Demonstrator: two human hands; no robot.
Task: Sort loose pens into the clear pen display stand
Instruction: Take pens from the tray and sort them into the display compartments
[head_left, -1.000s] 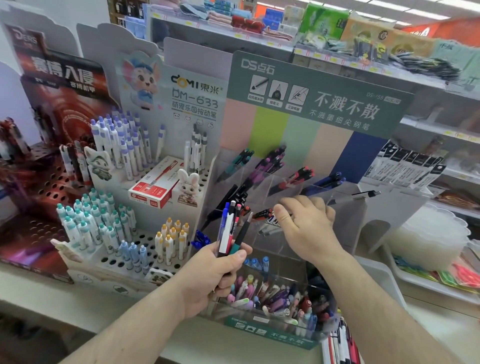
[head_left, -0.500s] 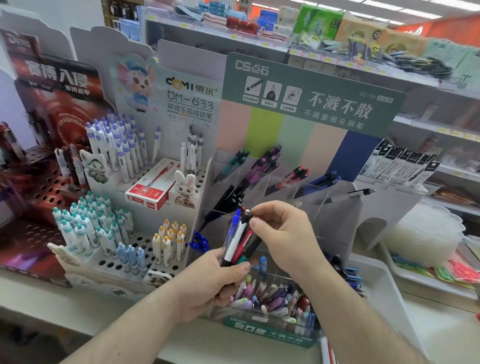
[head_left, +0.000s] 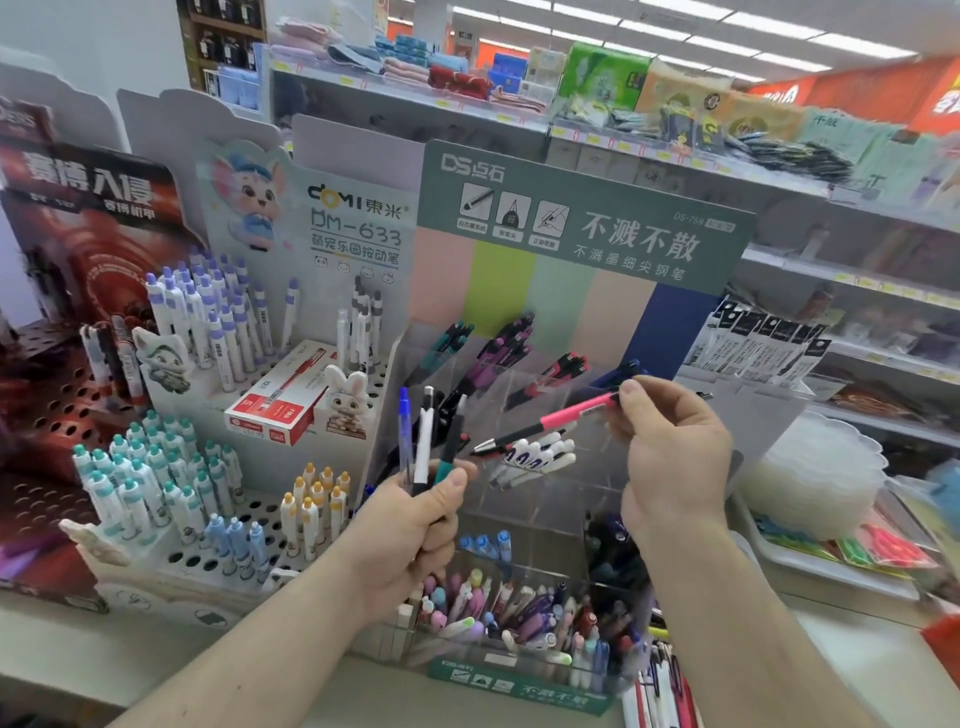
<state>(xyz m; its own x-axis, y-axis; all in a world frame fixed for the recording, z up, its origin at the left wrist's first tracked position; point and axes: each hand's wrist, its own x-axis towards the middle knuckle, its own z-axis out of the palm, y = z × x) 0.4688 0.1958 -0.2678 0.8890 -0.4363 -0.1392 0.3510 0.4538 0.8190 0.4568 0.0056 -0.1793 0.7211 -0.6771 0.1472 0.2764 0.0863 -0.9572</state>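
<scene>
— Midway through a restock at a stationery counter: where is the pen that matters?

— Pinched at its upper end by the right hand (head_left: 670, 457), thumb and forefinger closed on the pink pen (head_left: 550, 423). From those fingers the barrel runs off toward eight o'clock, its dark tip lowest, its long axis slanting up toward two o'clock.

— And the target?

— Directly behind it. The clear pen display stand (head_left: 524, 525) rises in tiers, and the pen hangs across the front of the middle tier, just above the white pens (head_left: 535, 457) lying in one compartment. Red and black pens (head_left: 558, 371) sit in a slot at about twelve o'clock from the pink pen's midpoint, by colour the likeliest match, though that is a judgement.

— What about the other hand?

— The left hand (head_left: 410, 525) is clenched round a bundle of remaining pens (head_left: 428, 441), all standing near upright, pointing to twelve o'clock, at nine o'clock from the pink pen's tip and just apart from it.

— Which hand is nearer the slots?

— The right, clearly; to seat tip-down as the stocked pens lie, the pink pen would need lifting up and back.
</scene>
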